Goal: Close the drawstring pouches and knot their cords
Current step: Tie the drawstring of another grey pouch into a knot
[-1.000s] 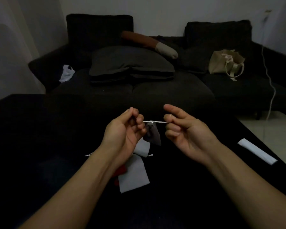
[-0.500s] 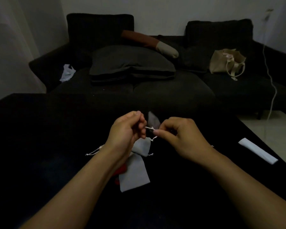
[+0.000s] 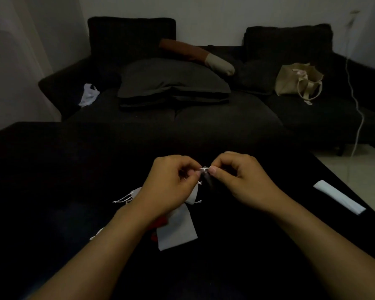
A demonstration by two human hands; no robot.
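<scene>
No writing or label can be read on anything here; the room is too dim.

On the dark table (image 3: pixel 52 191), at the left, a white pouch (image 3: pixel 136 192) lies partly hidden behind the left wrist, with its loose cord ends (image 3: pixel 122 200) spread on the table. Just nearer, a flat white pouch (image 3: pixel 178 230) lies over a red pouch (image 3: pixel 155 232), of which only a small part shows.

The left hand (image 3: pixel 171 185) is held above the table, fingers curled, thumb and forefinger pinching the white cord (image 3: pixel 204 169). Between both hands hangs a dark pouch (image 3: pixel 209 180), its mouth gathered tight at the cord; the shape below is hard to see against the table. The right hand (image 3: pixel 238 178) meets the left one, also curled, its thumb and forefinger pinching the same cord from the other side. Both forearms reach in from the lower edge.

At the right of the table lies a white folded strip (image 3: pixel 339 200). Behind the table stands a dark sofa (image 3: pixel 204 113) with a beige bag (image 3: pixel 299 80).
</scene>
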